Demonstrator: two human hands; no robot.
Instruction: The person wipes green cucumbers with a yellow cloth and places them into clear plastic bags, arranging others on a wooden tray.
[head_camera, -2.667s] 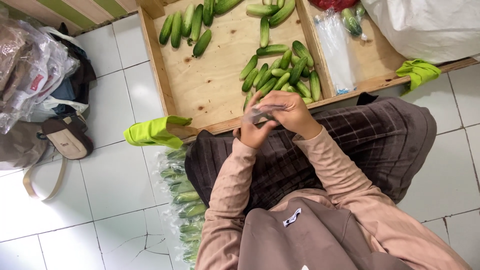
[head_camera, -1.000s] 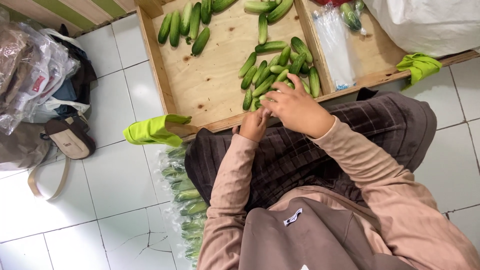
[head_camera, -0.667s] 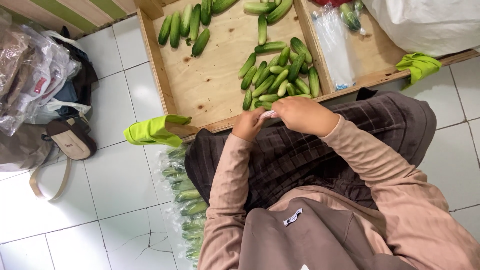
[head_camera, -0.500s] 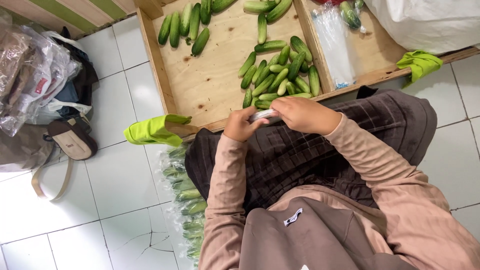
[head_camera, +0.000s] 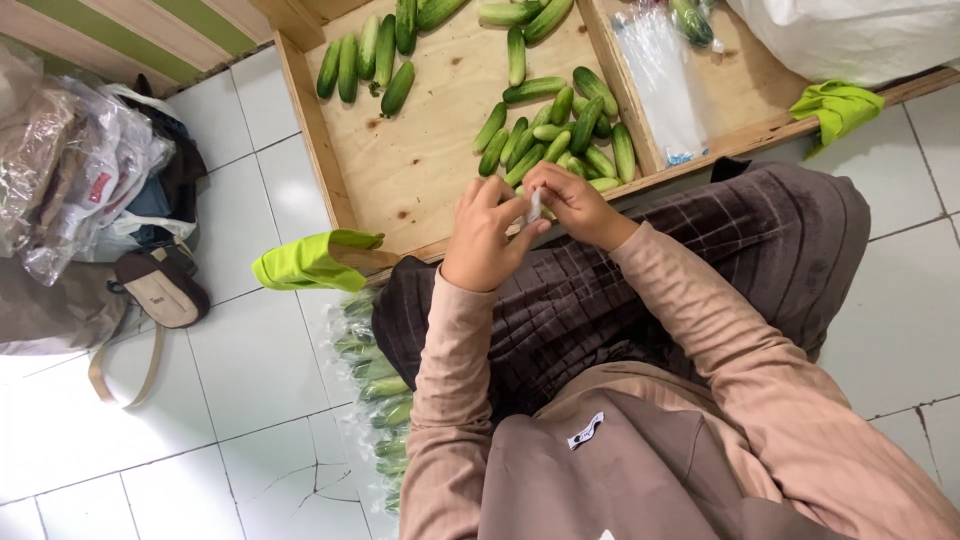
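My left hand (head_camera: 482, 240) and my right hand (head_camera: 572, 205) meet over the near edge of a shallow wooden tray (head_camera: 318, 135). Between their fingertips they pinch a small clear plastic bag (head_camera: 534, 207); what is inside it is hidden by my fingers. Just beyond my hands a heap of small green cucumbers (head_camera: 560, 135) lies in the tray. Several more cucumbers (head_camera: 372, 58) lie at the tray's far left.
A stack of clear bags (head_camera: 662, 88) lies in the tray's right compartment. Bagged cucumbers (head_camera: 372, 390) are piled on the white tiled floor by my left knee. Lime-green cloths (head_camera: 312, 262) pad the tray's corners. Bags and a sandal (head_camera: 160, 290) lie at left.
My right hand reached into the cucumber heap, came back to the left hand, and both hands now work the small clear bag a little higher, at the tray's edge.
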